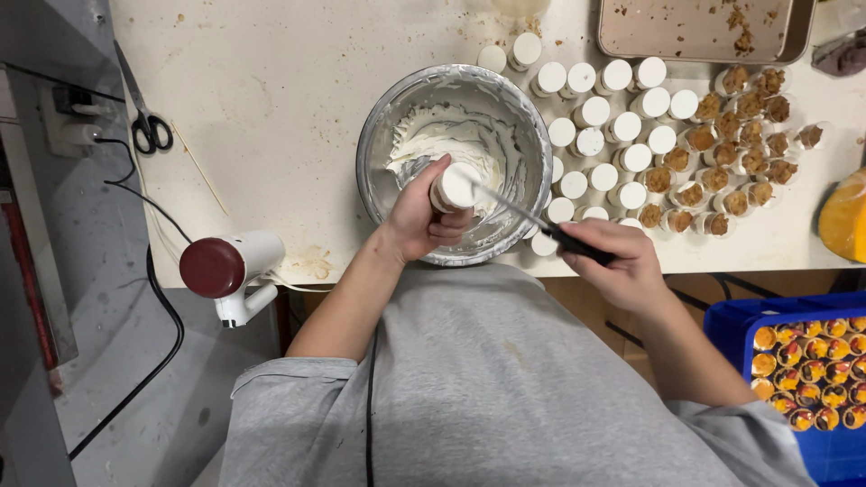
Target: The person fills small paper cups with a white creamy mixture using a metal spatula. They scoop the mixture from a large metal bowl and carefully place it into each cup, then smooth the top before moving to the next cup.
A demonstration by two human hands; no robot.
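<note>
Near the counter's front edge, the left hand (417, 219) wraps a small cream-filled cup (454, 188) over the steel mixing bowl (390, 135). The right hand (618, 260) is closed around the black handle of a palette knife (532, 219), its blade tip on the cup's top. Levelling goes best with the blade flat and the cup steady above the bowl, so scrapings fall in, clear of the filled cups (622, 126) to the right.

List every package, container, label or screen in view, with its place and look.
Cup: left hand holds it over the metal bowl; small, round, cream-topped.
Cream-topped cups: rows right of the bowl; white.
Crumb-filled cups: farther right; brown.
Blue crate: lower right; holds orange-topped cups.
Labels, screens: none visible.
</note>
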